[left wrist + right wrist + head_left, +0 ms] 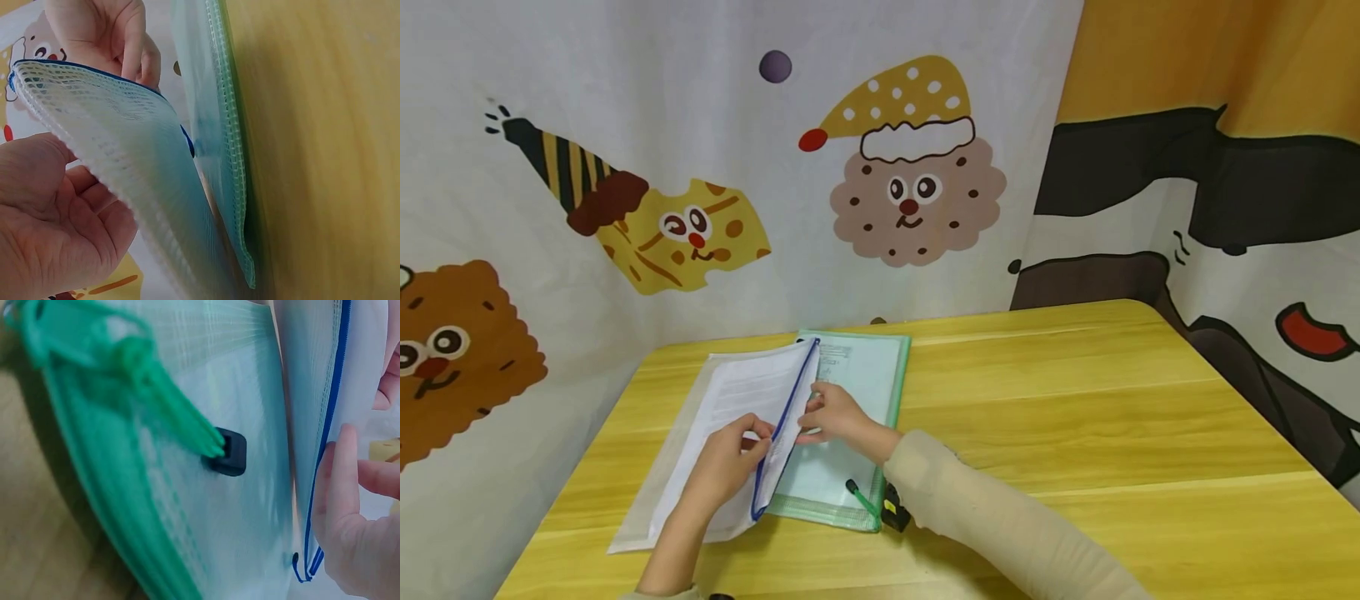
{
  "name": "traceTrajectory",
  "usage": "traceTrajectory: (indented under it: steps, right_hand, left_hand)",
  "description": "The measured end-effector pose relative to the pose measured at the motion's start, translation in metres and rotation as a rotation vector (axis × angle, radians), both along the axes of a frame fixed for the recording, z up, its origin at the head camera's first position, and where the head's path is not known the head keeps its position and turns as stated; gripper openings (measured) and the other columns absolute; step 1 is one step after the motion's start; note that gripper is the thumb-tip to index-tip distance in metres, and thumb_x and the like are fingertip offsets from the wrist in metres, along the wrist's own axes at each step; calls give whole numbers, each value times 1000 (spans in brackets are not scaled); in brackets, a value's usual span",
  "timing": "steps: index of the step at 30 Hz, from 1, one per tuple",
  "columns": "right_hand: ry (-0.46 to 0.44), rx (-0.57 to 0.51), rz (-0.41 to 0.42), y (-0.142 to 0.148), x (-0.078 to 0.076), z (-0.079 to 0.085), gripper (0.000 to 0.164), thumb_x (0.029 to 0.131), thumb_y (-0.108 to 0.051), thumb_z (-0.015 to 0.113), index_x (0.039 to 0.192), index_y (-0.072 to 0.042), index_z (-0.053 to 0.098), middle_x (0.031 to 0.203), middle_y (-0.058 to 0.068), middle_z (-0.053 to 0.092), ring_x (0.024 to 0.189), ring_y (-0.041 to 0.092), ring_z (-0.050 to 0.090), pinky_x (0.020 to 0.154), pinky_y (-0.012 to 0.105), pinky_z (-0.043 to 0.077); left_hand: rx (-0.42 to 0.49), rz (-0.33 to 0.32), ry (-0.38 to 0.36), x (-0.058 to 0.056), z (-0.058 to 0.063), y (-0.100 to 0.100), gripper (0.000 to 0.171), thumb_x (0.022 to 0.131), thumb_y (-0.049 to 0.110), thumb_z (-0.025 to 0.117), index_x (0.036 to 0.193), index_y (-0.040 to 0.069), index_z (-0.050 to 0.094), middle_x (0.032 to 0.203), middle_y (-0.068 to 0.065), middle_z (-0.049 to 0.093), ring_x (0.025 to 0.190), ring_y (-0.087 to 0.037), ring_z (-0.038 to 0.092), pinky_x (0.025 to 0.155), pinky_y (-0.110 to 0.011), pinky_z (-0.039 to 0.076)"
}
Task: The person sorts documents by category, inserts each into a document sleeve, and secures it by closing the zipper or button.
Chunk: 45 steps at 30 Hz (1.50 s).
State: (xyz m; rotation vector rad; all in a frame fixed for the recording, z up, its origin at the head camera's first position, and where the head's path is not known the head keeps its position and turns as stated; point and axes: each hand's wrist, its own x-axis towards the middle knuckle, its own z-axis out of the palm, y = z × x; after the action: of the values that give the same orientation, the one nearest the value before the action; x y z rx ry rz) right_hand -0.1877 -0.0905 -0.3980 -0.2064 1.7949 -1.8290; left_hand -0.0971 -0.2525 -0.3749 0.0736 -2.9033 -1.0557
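A clear mesh zipper pouch [700, 450] with a blue zip and printed paper inside has its zip side lifted at a slant. My left hand [726, 462] pinches that edge near its middle, thumb against the fingers. Across the zip, my right hand [842, 417] holds the same edge a little farther up; the right wrist view shows the right fingers at the blue zip [334, 381]. Under the raised side lies a green-edged mesh zipper pouch [857, 433], flat on the table, with a sheet inside. Its green pull cord [175, 406] ends in a black tip.
A small black object with a yellow mark [895, 508] sits by the green pouch's near right corner. The yellow wood-grain table [1075, 417] extends to the right. Behind it hangs a curtain [715, 75] printed with cartoon snacks. A dark thing [721, 597] shows at the bottom edge.
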Motion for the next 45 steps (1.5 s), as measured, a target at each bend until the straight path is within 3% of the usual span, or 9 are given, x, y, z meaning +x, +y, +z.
traceTrajectory:
  steps: [8, 20, 26, 30, 33, 37, 41, 45]
  right_hand:
    - [36, 44, -31, -11, 3, 0, 79, 82, 17, 64, 153, 0, 33, 124, 19, 59, 94, 33, 70, 72, 35, 63]
    - [158, 158, 8, -33, 8, -6, 77, 79, 15, 66, 149, 3, 37, 123, 17, 64, 82, 25, 72, 64, 28, 62]
    - [88, 103, 29, -34, 8, -6, 75, 84, 13, 63, 151, 5, 31, 126, 21, 62, 86, 28, 72, 70, 30, 62]
    - [17, 50, 28, -28, -2, -2, 70, 89, 10, 61, 151, 5, 31, 122, 21, 62, 94, 33, 71, 77, 33, 62]
    - [36, 56, 21, -20, -13, 2, 61, 88, 9, 63, 145, 5, 42, 117, 19, 61, 97, 35, 70, 80, 36, 62]
    - [171, 160, 9, -10, -28, 2, 49, 89, 4, 65, 136, 5, 51, 120, 20, 60, 102, 34, 68, 84, 35, 61]
    - [303, 283, -39, -1, -46, -5, 45, 93, -5, 64, 136, 1, 52, 135, 19, 57, 115, 33, 63, 92, 37, 58]
    - [364, 308, -82, 2, -62, -10, 44, 98, -10, 59, 141, -4, 50, 148, 15, 50, 133, 33, 52, 104, 45, 51]
  left_hand:
    - [-5, -1, 1, 0, 2, 2, 5, 95, 7, 60, 92, 6, 63, 116, -15, 72, 98, -30, 71, 72, -34, 57]
    - [-5, 13, 23, 0, 4, 2, 4, 94, 7, 62, 91, 5, 63, 114, -14, 72, 98, -29, 70, 72, -30, 55]
    - [-7, 9, 10, 2, 3, -2, 4, 95, 7, 61, 93, 4, 64, 115, -15, 72, 97, -31, 71, 71, -34, 57]
    - [-19, 11, -1, 5, 4, -6, 4, 95, 6, 61, 92, 6, 63, 115, -15, 72, 96, -30, 71, 69, -32, 56]
    - [-27, 11, 0, 5, 4, -9, 5, 94, 7, 62, 90, 8, 63, 115, -14, 73, 95, -29, 71, 69, -31, 56]
    - [-27, 8, -16, 6, 2, -12, 6, 94, 8, 63, 88, 10, 62, 116, -13, 73, 95, -28, 71, 70, -31, 56]
    - [-20, 3, -34, 9, 1, -14, 7, 94, 8, 63, 87, 11, 61, 117, -12, 73, 96, -27, 71, 69, -31, 56]
    - [4, -8, -25, 12, 0, -16, 8, 94, 7, 63, 87, 10, 60, 117, -12, 73, 95, -27, 70, 69, -30, 56]
